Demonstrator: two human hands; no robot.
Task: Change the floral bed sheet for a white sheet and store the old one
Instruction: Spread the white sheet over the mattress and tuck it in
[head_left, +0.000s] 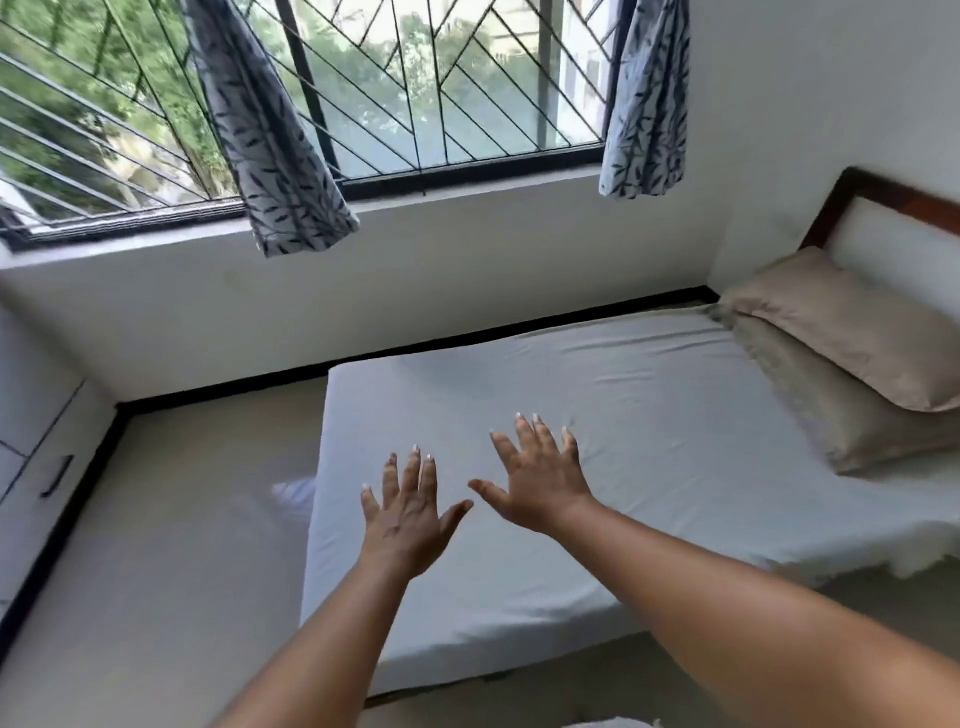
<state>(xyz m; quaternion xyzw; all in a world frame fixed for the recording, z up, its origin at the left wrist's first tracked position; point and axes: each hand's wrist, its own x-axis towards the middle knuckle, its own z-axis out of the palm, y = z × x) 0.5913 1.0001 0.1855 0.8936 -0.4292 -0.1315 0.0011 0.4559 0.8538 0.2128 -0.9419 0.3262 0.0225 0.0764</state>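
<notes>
A white sheet (649, 415) covers the mattress, mostly smooth with a few creases near the pillows. Its near right edge (883, 545) looks ragged and loose. My left hand (408, 512) is stretched out over the foot end of the bed, fingers spread and straight, holding nothing. My right hand (537, 475) is beside it, a little farther in, also flat with fingers spread. I cannot tell whether the palms touch the sheet. No floral sheet is in view.
Two beige pillows (852, 364) are stacked at the headboard (883, 202) on the right. A window with a grille and patterned curtains (270, 145) runs along the far wall. Tiled floor (171, 571) lies left of the bed, with a white cabinet (36, 457) at the far left.
</notes>
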